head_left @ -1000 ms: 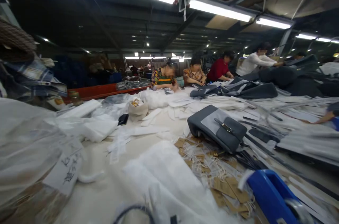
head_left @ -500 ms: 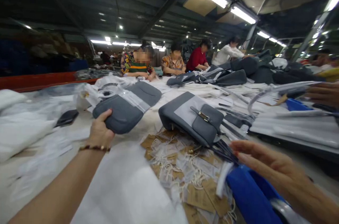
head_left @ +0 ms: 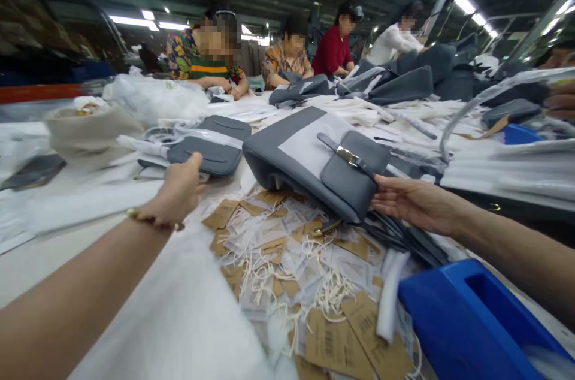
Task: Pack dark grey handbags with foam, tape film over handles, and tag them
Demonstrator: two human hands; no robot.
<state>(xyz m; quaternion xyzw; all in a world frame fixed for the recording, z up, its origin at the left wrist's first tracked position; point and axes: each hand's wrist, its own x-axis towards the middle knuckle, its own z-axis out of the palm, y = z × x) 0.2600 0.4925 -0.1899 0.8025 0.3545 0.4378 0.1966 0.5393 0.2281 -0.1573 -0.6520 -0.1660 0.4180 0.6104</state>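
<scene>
My left hand (head_left: 182, 188), a little blurred, is closed at the near edge of a flat grey bag (head_left: 209, 152). Its thumb overlaps the bag's top; the other fingers are curled below the edge. A white band wraps this bag, which lies on the table. My right hand (head_left: 406, 200) grips the right corner of a grey backpack (head_left: 287, 152) by its buckled front pocket. White sheeting covers part of the backpack's face. Beneath and in front of it spread brown paper tags (head_left: 336, 341) with white strings and clear sleeves. Dark straps (head_left: 404, 236) trail below my right hand.
A blue plastic bin (head_left: 453, 308) stands at the near right. White sheet material (head_left: 166, 308) lies in front of me. Left are a beige fabric bag (head_left: 92, 134) and a dark phone-like object (head_left: 36, 171). Several people work across the table beside heaped grey bags (head_left: 404, 86).
My left hand has lowered the flat grey bag onto the table. My right hand has moved from above the blue bin to the backpack's corner. The view has tilted down.
</scene>
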